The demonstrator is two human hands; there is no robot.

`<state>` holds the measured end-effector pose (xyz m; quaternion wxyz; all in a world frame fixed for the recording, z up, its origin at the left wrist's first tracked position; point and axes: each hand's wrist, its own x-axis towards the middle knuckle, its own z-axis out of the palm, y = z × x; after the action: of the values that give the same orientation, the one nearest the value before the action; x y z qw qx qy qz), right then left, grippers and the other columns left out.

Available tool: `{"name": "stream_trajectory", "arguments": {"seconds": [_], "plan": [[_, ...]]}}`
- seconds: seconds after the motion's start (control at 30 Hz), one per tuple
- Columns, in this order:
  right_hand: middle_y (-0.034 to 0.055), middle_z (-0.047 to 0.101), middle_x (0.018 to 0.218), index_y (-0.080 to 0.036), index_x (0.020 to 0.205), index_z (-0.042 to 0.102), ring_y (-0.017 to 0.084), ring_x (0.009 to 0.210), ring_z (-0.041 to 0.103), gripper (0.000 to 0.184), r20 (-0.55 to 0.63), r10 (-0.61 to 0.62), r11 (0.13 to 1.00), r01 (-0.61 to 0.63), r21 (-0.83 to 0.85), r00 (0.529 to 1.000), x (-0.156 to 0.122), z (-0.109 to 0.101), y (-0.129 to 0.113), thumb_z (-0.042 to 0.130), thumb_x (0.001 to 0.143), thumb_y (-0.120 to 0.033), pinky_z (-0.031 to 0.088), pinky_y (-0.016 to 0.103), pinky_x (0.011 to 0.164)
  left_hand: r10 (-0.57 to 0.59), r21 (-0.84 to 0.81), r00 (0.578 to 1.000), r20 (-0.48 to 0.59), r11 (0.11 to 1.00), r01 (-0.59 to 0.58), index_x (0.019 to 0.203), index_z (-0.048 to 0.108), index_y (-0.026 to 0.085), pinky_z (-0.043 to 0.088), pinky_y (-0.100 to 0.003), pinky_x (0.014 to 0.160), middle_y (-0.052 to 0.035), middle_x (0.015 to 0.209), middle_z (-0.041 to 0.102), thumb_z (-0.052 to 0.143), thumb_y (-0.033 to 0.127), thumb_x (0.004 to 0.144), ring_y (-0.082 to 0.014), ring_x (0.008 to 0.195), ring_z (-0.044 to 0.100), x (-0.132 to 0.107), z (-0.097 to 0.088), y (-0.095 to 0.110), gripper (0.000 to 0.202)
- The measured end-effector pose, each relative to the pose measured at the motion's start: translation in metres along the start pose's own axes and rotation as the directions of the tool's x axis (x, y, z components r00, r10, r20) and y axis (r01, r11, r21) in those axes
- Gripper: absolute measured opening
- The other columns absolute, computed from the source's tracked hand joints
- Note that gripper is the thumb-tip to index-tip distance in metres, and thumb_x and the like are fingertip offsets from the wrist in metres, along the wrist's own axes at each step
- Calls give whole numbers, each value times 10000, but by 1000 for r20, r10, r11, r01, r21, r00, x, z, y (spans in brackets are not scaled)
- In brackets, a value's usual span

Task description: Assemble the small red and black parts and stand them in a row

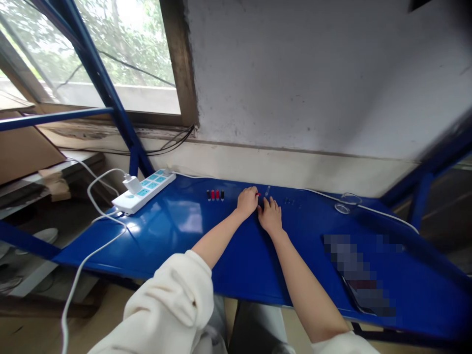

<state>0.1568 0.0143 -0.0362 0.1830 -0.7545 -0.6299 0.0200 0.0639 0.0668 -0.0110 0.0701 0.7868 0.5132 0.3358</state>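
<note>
My left hand (pixel 247 202) is closed, with a small red piece (pixel 257 194) showing at its fingertips; most of that piece is hidden. Close beside it, my right hand (pixel 272 216) lies low over the blue tabletop (pixel 243 255) with its fingers apart. Just beyond the right fingertips is a small clear tube-like piece (pixel 267 191). Left of my hands stands a short row of small black and red cylinders (pixel 217 195). Several tiny pieces (pixel 289 201) lie to the right, too small to name.
A white power strip (pixel 145 191) with a plugged-in adapter (pixel 132 184) and white cable sits at the left. Round clear items (pixel 342 208) lie at the back right. A dark, pixelated flat object (pixel 357 275) is at the front right. Blue frame posts (pixel 121 118) rise at both ends.
</note>
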Motion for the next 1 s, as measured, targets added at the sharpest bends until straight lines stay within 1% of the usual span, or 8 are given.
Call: {"name": "stream_trajectory", "arguments": {"seconds": [0.23, 0.43, 0.57, 0.67, 0.77, 0.83, 0.93, 1.0], "plan": [[123, 233, 1418, -181, 1346, 305, 266, 1302, 162, 546, 67, 48, 999, -47, -20, 997, 13, 10, 0, 204, 879, -444, 107, 460, 1027, -141, -408, 983, -121, 910, 81, 798, 554, 176, 450, -237, 630, -8, 745, 597, 532, 213, 746, -99, 639, 532, -50, -35, -8, 68], [115, 242, 1415, -174, 1352, 290, 272, 1299, 160, 552, 90, 41, 999, -43, 22, 995, 30, 12, -1, 226, 871, -438, 85, 517, 1015, -305, -606, 938, -165, 782, 148, 766, 565, 159, 453, -198, 524, -11, 695, 567, 548, 249, 723, -90, 601, 516, -74, -51, -11, 101], [118, 337, 1363, -145, 1311, 353, 267, 1267, 230, 518, 13, -3, 997, 2, 74, 1000, 30, 14, 1, 283, 865, -399, 118, 515, 1009, -336, -686, 930, -147, 713, 149, 755, 565, 152, 466, -183, 477, -12, 679, 542, 561, 264, 715, -88, 593, 507, -77, -48, -12, 119], [133, 451, 1251, -133, 1208, 456, 247, 1164, 373, 434, -111, -79, 981, 97, 166, 991, 22, 12, 2, 351, 843, -344, 245, 448, 968, -371, -738, 921, -122, 654, 166, 760, 560, 146, 487, -196, 458, -11, 677, 529, 576, 284, 706, -87, 577, 503, -77, -44, -14, 149], [136, 551, 1043, -119, 1059, 514, 204, 955, 506, 336, -256, -108, 913, 198, 357, 960, 13, 4, 1, 361, 831, -312, 380, 345, 835, -403, -780, 911, -93, 598, 185, 773, 555, 139, 498, -212, 454, -9, 668, 524, 585, 296, 702, -86, 564, 501, -76, -41, -17, 176], [114, 573, 920, -124, 1013, 496, 172, 815, 536, 311, -337, -41, 834, 218, 507, 941, 7, -4, -2, 339, 841, -330, 413, 303, 752, -416, -792, 905, -87, 580, 190, 782, 559, 137, 495, -209, 462, -10, 663, 525, 588, 297, 702, -88, 574, 503, -76, -40, -19, 182], [54, 567, 755, -148, 950, 485, 142, 672, 531, 309, -350, 70, 692, 207, 692, 934, 1, -13, -8, 331, 846, -394, 424, 269, 657, -432, -798, 897, -89, 570, 196, 783, 568, 133, 483, -201, 492, -16, 662, 542, 589, 292, 705, -91, 594, 512, -75, -40, -20, 178], [16, 536, 656, -160, 875, 494, 128, 606, 513, 303, -315, 85, 613, 199, 764, 945, -2, -16, -11, 366, 829, -431, 418, 254, 609, -444, -809, 892, -79, 551, 203, 784, 570, 131, 476, -203, 514, -24, 671, 563, 589, 283, 705, -94, 606, 525, -74, -41, -20, 173]]}}
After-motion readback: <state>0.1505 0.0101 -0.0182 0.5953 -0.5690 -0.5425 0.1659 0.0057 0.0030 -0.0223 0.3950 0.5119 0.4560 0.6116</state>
